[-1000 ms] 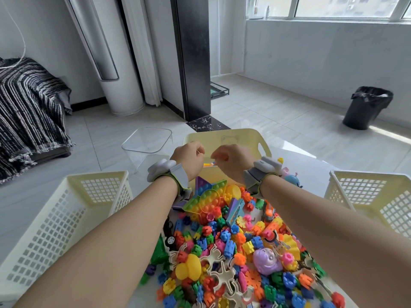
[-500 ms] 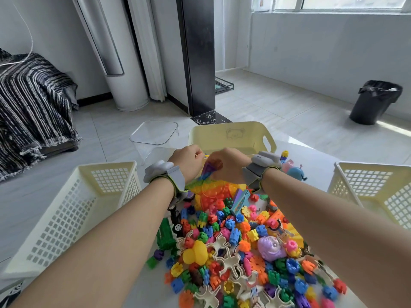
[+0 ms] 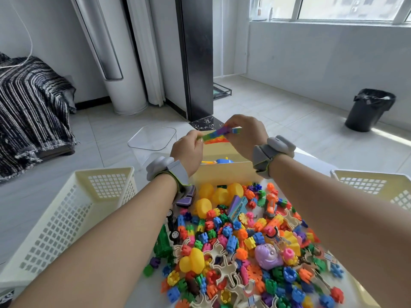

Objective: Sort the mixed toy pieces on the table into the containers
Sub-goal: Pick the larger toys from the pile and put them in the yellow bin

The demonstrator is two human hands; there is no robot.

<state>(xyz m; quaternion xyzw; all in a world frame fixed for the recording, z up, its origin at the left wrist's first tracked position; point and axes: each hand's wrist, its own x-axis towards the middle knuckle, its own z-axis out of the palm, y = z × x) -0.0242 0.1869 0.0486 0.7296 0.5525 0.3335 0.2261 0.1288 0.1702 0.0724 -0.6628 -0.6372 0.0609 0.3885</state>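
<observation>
Room: tiled floor, striped blanket far left, black waste bin far right; I look down on a white table (image 3: 315, 161).
Change: a second ago the pop toy (image 3: 219, 135) lay flat at the far end of the pile (image 3: 244, 241). Now it is lifted clear and I see it edge-on. I judge this one piece is on its way to a container, with nearly all the sorting left.
Left basket (image 3: 66, 218): mesh, at the table's left edge, well apart from the pop toy.
Clear box (image 3: 153, 138): beyond my left wrist, just left of the bin.
Left hand (image 3: 188, 150): raised, back toward me, fingers curled, pinching the pop toy's left end.
Pop toy: held between both hands, above the bin, touching nothing else.
Bin (image 3: 222, 172): yellow, at the table's far side, a blue piece showing inside.
Right hand (image 3: 244, 138): raised a little higher, fingers curled over the pop toy's right end, gripping it.
Right basket (image 3: 378, 187): mesh, at the right edge.
</observation>
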